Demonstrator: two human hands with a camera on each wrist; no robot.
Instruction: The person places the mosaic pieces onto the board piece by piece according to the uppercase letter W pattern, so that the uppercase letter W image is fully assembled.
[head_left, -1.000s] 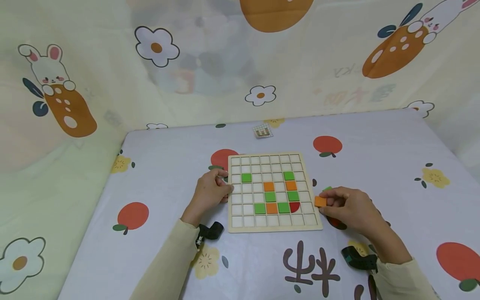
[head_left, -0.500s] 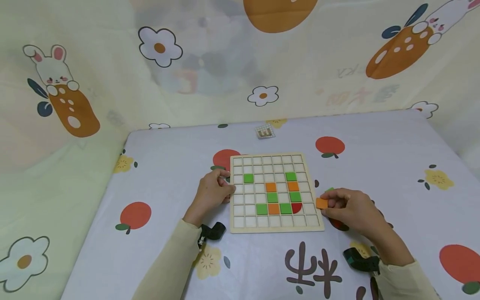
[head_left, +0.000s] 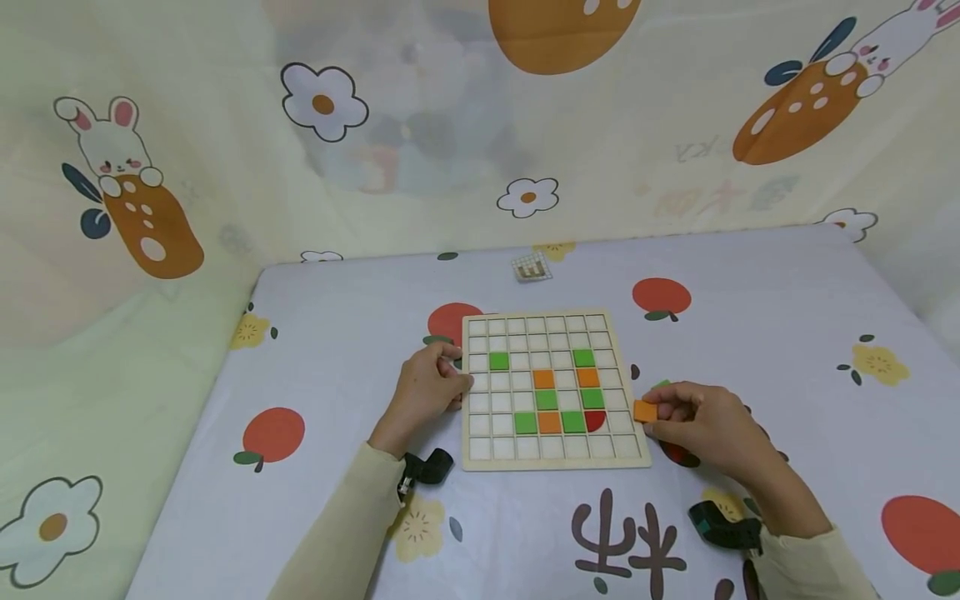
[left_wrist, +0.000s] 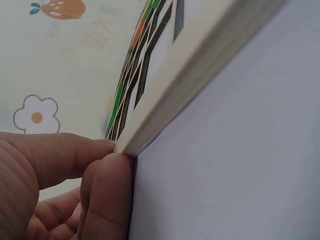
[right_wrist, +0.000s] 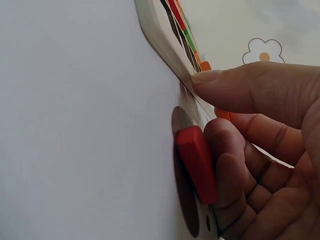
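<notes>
A square wooden grid board [head_left: 556, 465] lies on the table with green, orange and red tiles in some of its cells. My left hand [head_left: 425, 385] is at its left side, thumb and finger pinching the board's edge [left_wrist: 165, 107]. Beyond the right edge, my right hand [head_left: 708, 421] pinches an orange square tile [head_left: 645, 411] between thumb and fingers, close beside the frame. In the right wrist view, a red block [right_wrist: 197, 162] lies by the curled fingers. A green piece [head_left: 661, 384] shows partly behind the right hand.
A small packet [head_left: 532, 267] with a grid pattern lies toward the table's back. A printed cloth [head_left: 420, 550] covers the table, and a patterned curtain [head_left: 450, 125] hangs behind. Each wrist wears a black camera [head_left: 723, 525].
The head view has shifted slightly right and down. Both hands stay where they were at the board, and the orange tile is still pinched in my right hand.
</notes>
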